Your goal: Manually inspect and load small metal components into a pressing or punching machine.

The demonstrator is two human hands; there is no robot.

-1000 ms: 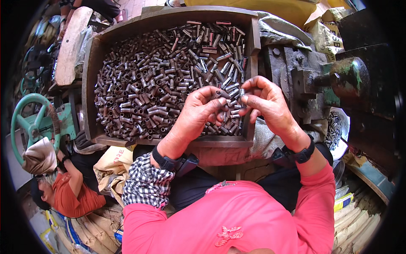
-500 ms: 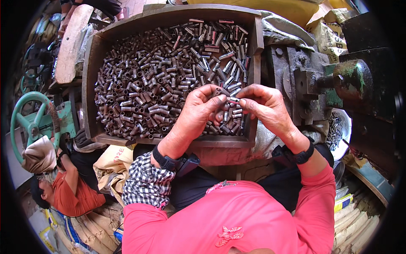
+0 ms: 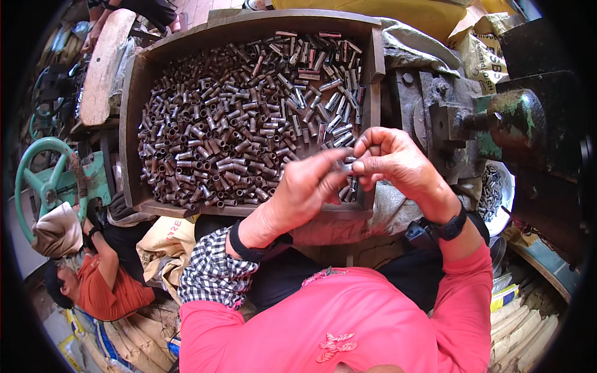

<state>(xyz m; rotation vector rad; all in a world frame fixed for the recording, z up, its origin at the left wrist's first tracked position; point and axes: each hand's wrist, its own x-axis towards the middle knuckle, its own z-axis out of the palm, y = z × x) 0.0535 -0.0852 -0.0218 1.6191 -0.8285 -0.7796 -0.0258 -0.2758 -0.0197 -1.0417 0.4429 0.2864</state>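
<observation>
Head view (only one): both hands up over near R part of a wooden tray (image 3: pixel 127 143), fingertips meeting. R hand (image 3: pixel 397 160): thumb + index pinched on a small metal piece (image 3: pixel 348 160), mostly hidden, only a greyish bit showing btwn the tips. L hand (image 3: pixel 300 189): blurred, fingers reaching across to R fingertips, at or just beside the piece; can't tell if it grips anything itself, or if there's a 2nd piece in there.

Around hands: dark short tubes (image 3: pixel 211 127) heaped ahead & left of L hand, filling most of tray. Shinier slotted tubes (image 3: pixel 334 102) straight ahead of fingertips, looser pile. Greasy machine block (image 3: pixel 451 121) right of R hand, untouched; white bowl (image 3: pixel 509 196) w/ small metal bits (image 3: pixel 490 189) beyond R wrist, nearer the body. Co-worker (image 3: pixel 115 283) and green handwheel (image 3: pixel 51 186) well off to the left of L hand.

Step, my read: two-handed fingertip handling of one small part, prob. mid-handling, piece not yet put down. Next move prob. calls for steady R pinch, L fingertips lined up w/ the piece, no squeezing too hard: small, prob. slick, easy to drop back into the heap.
</observation>
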